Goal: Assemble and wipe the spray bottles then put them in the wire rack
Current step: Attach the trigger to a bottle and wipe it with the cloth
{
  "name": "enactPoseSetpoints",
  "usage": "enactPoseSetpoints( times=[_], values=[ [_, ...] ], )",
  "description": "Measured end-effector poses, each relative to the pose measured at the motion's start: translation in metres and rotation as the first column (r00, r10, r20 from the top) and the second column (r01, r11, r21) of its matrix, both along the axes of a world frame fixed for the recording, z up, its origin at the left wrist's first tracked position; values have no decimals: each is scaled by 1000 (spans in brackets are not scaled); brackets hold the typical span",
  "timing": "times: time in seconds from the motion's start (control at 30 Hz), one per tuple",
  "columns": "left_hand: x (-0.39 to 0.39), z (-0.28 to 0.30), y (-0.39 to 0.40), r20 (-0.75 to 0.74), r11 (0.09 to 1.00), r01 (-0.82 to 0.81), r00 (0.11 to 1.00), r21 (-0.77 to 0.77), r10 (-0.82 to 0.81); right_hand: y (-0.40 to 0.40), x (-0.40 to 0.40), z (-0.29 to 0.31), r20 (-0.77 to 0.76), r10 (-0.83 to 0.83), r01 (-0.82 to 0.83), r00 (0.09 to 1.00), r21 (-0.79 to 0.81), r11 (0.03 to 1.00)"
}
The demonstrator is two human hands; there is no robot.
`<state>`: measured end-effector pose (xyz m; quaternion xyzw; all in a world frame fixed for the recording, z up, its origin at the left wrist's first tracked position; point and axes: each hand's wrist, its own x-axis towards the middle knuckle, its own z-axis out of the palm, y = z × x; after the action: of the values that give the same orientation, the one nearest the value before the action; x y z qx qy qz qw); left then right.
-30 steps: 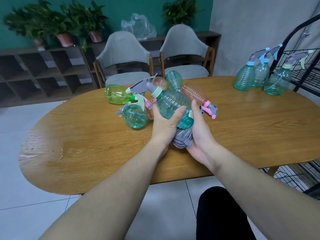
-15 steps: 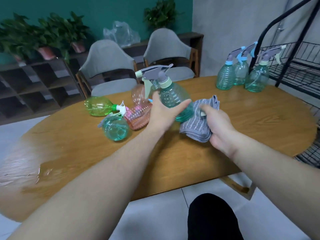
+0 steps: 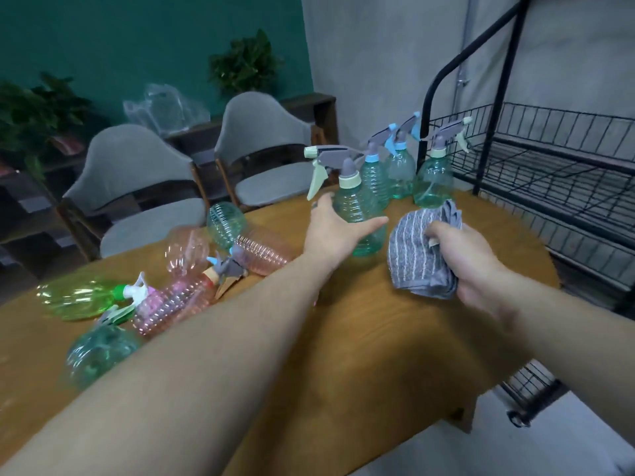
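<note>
Your left hand point(image 3: 338, 231): grip clamped round teal spray bottle point(image 3: 359, 214), upright, near three finished bottles point(image 3: 400, 173) on surface point(image 3: 360, 338), probably staging before wire rack point(image 3: 549, 159). Right hand point(image 3: 470, 259): grip bunched on grey cloth point(image 3: 417, 249), ready for wiping.

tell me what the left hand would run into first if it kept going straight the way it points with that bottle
Probably the blue-collared spray bottle standing just beyond the held teal spray bottle. The left hand points away toward the table's far right, where three bottles stand before the wire rack. Depth is unclear from this view.
</note>
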<state>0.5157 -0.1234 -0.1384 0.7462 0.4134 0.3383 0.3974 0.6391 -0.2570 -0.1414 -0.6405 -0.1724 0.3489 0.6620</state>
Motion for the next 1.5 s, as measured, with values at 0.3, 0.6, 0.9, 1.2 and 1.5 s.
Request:
enactPoseSetpoints(
  times=[0.3, 0.6, 0.9, 1.2, 1.5],
  values=[
    [120, -30, 46, -104, 1000, 10, 995, 11, -9, 22, 74, -21, 30, 6, -5, 1000, -33, 999],
    [185, -49, 71, -92, 999, -11, 996, 42, 15, 58, 104, -39, 37, 16, -15, 999, -25, 1000],
    [166, -45, 59, -100, 999, 34, 994, -8, -34, 65, 86, -33, 71, 54, -49, 996, -73, 996],
    [61, -14, 30, -109, 998, 67, 992, -3, -67, 43, 10, 7, 66, 107, -103, 992, -62, 993],
    [-97, 31, -2, -112, 998, 65, 992, 13, -63, 18, -96, 43, 83, 253, -248, 964, -61, 967]
  ],
)
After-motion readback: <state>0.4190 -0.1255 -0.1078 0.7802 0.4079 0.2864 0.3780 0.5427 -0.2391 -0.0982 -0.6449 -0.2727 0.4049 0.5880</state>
